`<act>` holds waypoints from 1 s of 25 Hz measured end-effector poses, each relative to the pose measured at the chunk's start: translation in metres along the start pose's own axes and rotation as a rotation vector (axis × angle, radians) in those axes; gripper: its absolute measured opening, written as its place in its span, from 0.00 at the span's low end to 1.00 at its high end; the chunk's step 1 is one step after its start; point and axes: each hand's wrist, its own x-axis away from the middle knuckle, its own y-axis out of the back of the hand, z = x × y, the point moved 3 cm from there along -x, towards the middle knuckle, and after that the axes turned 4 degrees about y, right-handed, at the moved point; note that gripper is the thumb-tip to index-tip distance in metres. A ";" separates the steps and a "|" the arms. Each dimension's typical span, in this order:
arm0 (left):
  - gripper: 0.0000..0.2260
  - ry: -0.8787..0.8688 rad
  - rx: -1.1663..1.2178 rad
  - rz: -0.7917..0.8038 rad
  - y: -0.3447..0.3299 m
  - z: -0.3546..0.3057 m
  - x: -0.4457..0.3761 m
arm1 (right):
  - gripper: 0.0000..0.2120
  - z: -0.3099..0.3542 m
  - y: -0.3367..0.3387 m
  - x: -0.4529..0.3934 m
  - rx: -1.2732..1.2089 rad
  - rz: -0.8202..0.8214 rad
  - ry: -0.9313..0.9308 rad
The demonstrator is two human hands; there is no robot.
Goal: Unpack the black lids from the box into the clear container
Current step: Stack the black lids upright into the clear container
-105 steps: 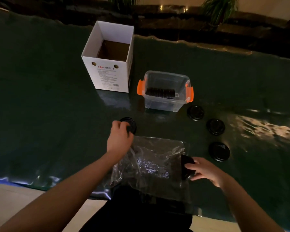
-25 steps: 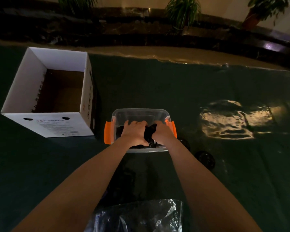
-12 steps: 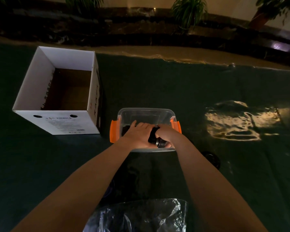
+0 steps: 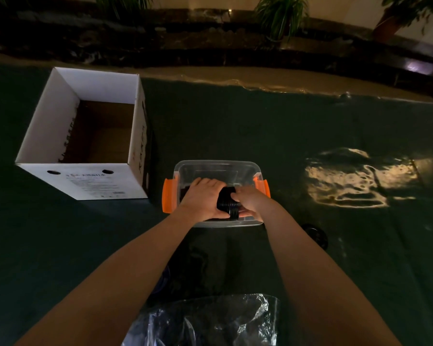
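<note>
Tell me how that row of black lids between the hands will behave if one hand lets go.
The row of black lids lies on its side between the left hand and right hand, so it probably holds only by end pressure. Released, the separate discs would likely fan apart. Being round, they may roll, though the clear container walls should stop them.

Just one view here, head-mounted, wide-angle, looking forward and down over the dark counter (image 4: 235, 126). Pretty close in: both forearms run up from the bottom edge to the left hand (image 4: 202, 199) and right hand (image 4: 248, 201) near centre frame, at the clear container (image 4: 218, 168). White box (image 4: 85, 181) off to the left, crinkled plastic bag (image 4: 205, 320) right at the bottom edge, potted plants (image 4: 280, 13) along the far top. Edges bend from the lens. No second view to overlap with.
</note>
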 end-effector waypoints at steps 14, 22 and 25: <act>0.37 -0.021 -0.010 0.029 -0.004 0.001 0.000 | 0.14 -0.005 -0.003 0.004 -0.245 -0.006 -0.083; 0.32 0.014 0.020 0.061 0.001 -0.002 -0.003 | 0.13 0.002 -0.004 -0.003 0.007 -0.029 0.057; 0.22 0.145 0.226 -0.009 0.021 0.007 0.000 | 0.18 0.000 -0.007 0.000 0.055 -0.027 0.067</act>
